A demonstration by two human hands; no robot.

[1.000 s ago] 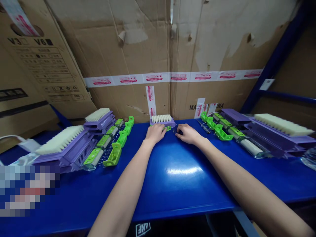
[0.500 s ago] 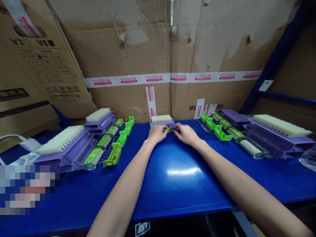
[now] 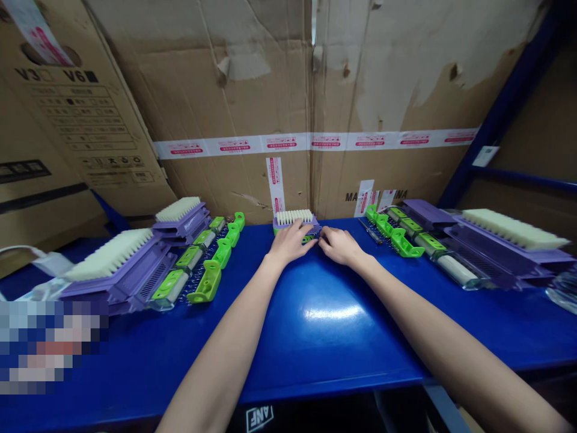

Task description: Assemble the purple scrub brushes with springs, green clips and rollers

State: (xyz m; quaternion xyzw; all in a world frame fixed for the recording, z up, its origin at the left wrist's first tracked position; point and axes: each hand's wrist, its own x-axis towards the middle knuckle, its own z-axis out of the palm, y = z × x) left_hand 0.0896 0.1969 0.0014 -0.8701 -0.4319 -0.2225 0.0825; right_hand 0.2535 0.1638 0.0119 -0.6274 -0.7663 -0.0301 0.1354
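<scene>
Head view: a person's two bare hands work at the far edge of a blue table (image 3: 333, 355), before a taped cardboard wall (image 3: 243, 102). Between them and the wall sits a small purple brush (image 3: 291, 216), cream bristles facing up. The left hand (image 3: 291, 244) lies against its front, fingers spread fairly wide, fingertips near the bristles; whether it grips anything cannot be told. The right hand (image 3: 340, 245) is by the brush's right end, fingers bent into a narrow pinch; what they hold, if anything, is hidden. Green shows beside the left thumb.

To the left lie two larger brushes (image 3: 115, 255), grey-and-green blocks (image 3: 189, 258) and green brackets (image 3: 208, 285). To the right are a thin tool (image 3: 371, 231), more brackets (image 3: 406, 243), blocks (image 3: 430, 243) and another large brush (image 3: 514, 228).
</scene>
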